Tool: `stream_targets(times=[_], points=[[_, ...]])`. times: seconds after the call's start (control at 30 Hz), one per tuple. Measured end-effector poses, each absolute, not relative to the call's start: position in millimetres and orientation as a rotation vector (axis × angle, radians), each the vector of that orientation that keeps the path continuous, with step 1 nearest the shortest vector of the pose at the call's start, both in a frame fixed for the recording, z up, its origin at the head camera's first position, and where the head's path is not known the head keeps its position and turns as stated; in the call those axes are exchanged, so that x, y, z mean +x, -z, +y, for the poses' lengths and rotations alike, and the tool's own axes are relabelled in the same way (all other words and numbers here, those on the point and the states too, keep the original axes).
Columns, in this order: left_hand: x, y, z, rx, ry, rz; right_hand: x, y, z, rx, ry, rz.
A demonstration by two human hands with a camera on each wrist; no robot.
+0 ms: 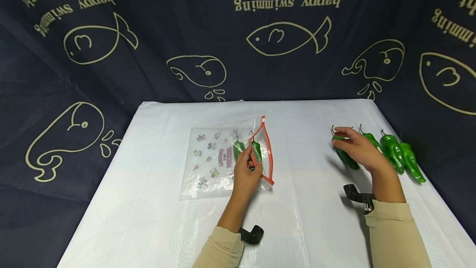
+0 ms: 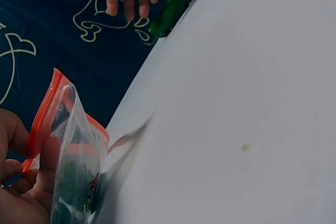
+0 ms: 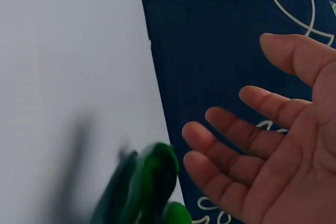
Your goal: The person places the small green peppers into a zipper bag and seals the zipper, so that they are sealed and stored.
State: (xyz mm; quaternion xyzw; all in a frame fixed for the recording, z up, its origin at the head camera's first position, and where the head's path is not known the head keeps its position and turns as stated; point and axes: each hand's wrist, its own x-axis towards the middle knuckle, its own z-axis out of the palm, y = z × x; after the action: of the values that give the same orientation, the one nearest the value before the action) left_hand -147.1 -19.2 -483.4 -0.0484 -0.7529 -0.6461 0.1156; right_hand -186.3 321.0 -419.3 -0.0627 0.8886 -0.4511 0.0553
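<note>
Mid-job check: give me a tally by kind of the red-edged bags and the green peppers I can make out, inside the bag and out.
Red-edged bag: 1
Green peppers outside: 4 visible
Green peppers inside: 2 visible
Total: 7 visible; the right hand may hide more.

Head view bright, wrist views dimmer; right-wrist peppers [image 3: 156, 174] blurred, soft shadow on table [image 3: 68, 51]

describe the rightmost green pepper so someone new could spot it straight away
Start with the white tabletop and go to its right edge, where green peppers lie in a row by the right hand. The rightmost pepper ends that row. Unlike its neighbours, it has no pepper between it and the table's right edge.
</note>
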Motion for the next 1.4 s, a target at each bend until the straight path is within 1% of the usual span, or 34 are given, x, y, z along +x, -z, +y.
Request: stream_targets(times=[0.47, 0.67, 1.17, 1.4], points=[[-147, 486, -20, -0.155, 1.868, -2.220, -189, 432, 332, -0.027, 1.210, 2.764], [-148, 487, -20, -0.166, 1.869, -2.207, -189, 437, 336, -0.025, 1.176, 2.761], [-148, 486, -20, -0.184, 1.870, -2.195, -194, 451, 334, -0.041, 0.792, 2.970], [-149, 487, -20, -0.185, 1.855, -2.196, -195, 452, 333, -0.048, 0.777, 2.968]])
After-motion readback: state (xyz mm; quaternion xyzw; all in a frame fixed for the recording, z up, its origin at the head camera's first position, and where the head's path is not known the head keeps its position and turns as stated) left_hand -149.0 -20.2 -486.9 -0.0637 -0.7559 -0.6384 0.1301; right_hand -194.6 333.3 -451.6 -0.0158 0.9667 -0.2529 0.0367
